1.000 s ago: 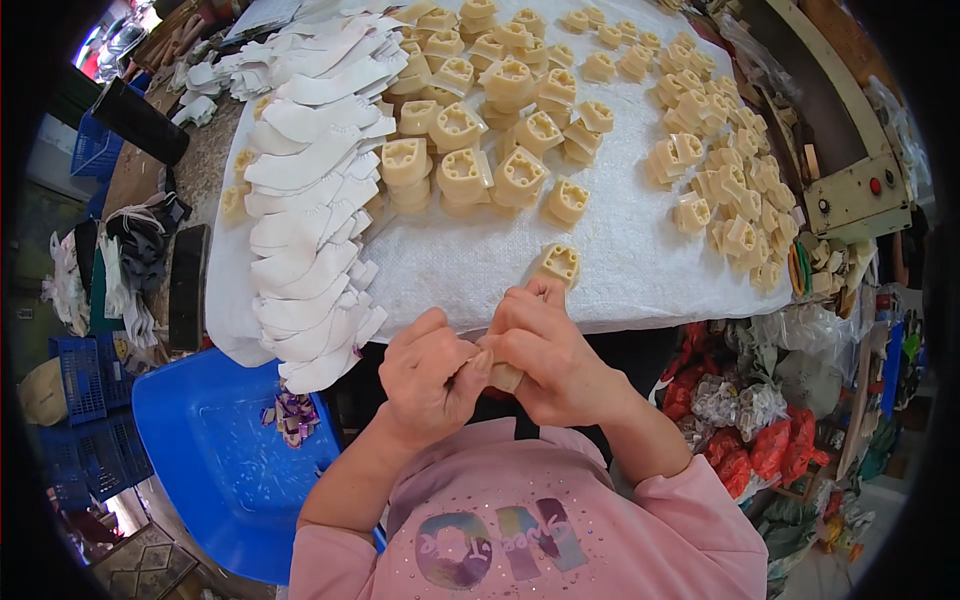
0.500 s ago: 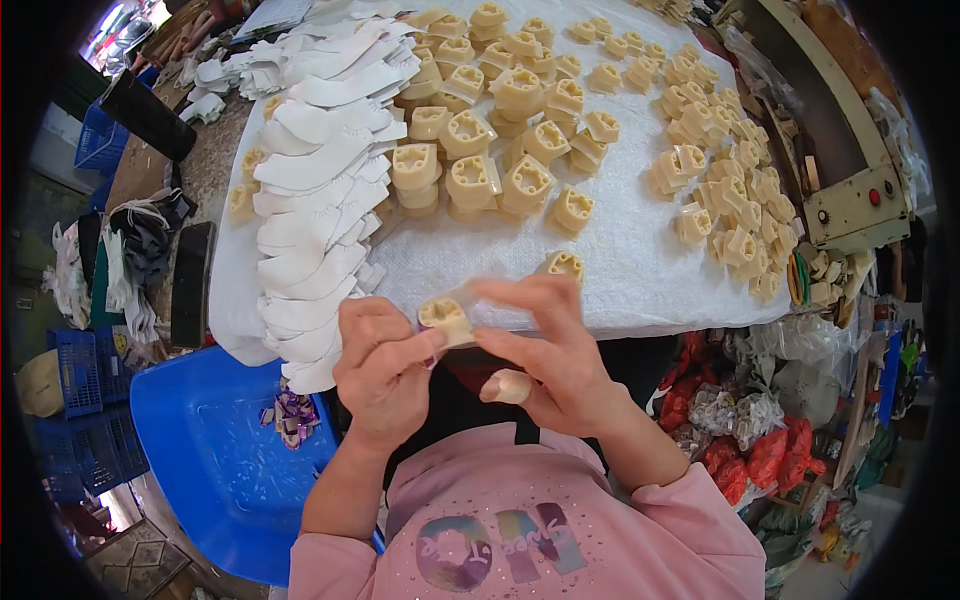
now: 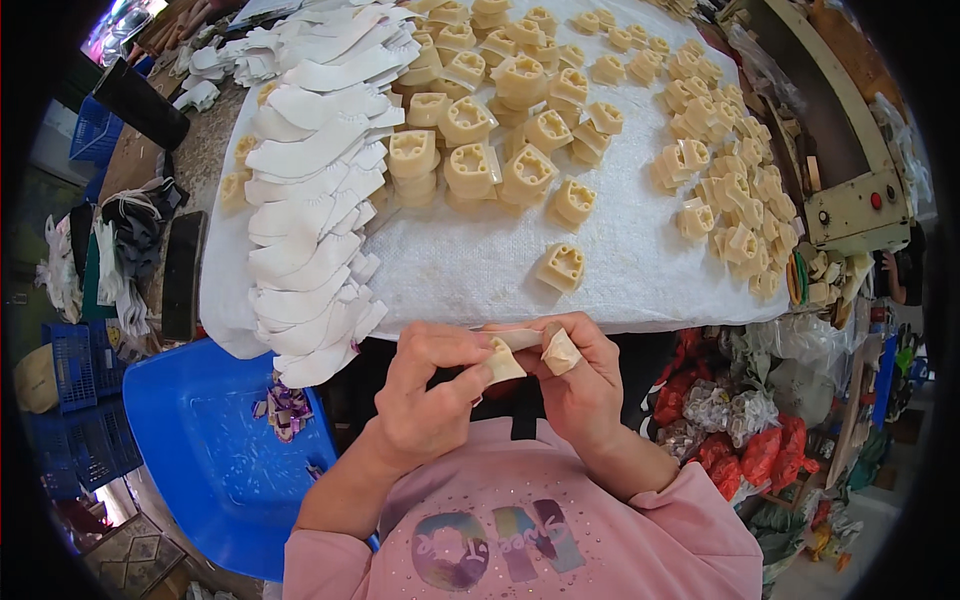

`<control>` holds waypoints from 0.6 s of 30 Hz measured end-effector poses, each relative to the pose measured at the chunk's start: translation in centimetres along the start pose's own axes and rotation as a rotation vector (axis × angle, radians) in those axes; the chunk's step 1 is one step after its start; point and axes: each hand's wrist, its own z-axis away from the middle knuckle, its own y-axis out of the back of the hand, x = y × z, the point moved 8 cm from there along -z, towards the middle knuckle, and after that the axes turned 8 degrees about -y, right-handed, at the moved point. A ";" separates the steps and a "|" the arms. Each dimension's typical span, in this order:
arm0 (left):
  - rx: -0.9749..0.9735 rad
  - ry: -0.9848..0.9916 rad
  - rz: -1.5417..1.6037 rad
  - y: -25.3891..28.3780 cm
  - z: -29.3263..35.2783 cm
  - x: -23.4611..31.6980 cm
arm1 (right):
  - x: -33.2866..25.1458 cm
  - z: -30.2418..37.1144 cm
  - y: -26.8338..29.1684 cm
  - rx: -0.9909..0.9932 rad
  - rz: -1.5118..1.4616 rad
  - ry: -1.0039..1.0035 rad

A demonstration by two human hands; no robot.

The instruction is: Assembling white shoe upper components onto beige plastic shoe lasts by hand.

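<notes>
Just in front of my body, my left hand [image 3: 430,385] pinches a small cream plastic heel block [image 3: 503,364] between thumb and fingers. A pale strip [image 3: 518,338] stretches from the block across to my right hand [image 3: 583,385], whose bent fingers and thumb grip its other end. A cream cover [image 3: 561,353] wraps the tip of my right thumb. Beyond my hands, a single heel block [image 3: 561,268] stands near the table's front edge. More heel blocks [image 3: 470,170] are grouped and stacked behind it. Fingers partly hide the held block.
Overlapping white curved pieces [image 3: 310,200] line the table's left side. Below them is a blue tub [image 3: 200,470] with purple scraps [image 3: 286,410]. A phone [image 3: 185,275] lies at the left. Loose cream blocks [image 3: 740,200] cover the right, beside a machine [image 3: 860,210].
Both hands have come lower and closer together. The block has turned in my left hand. My right fingers, formerly spread, have closed on the pale strip.
</notes>
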 end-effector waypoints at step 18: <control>-0.013 0.131 -0.003 0.4 -0.3 -1.4 | -0.9 -3.0 0.6 -0.102 0.463 -0.077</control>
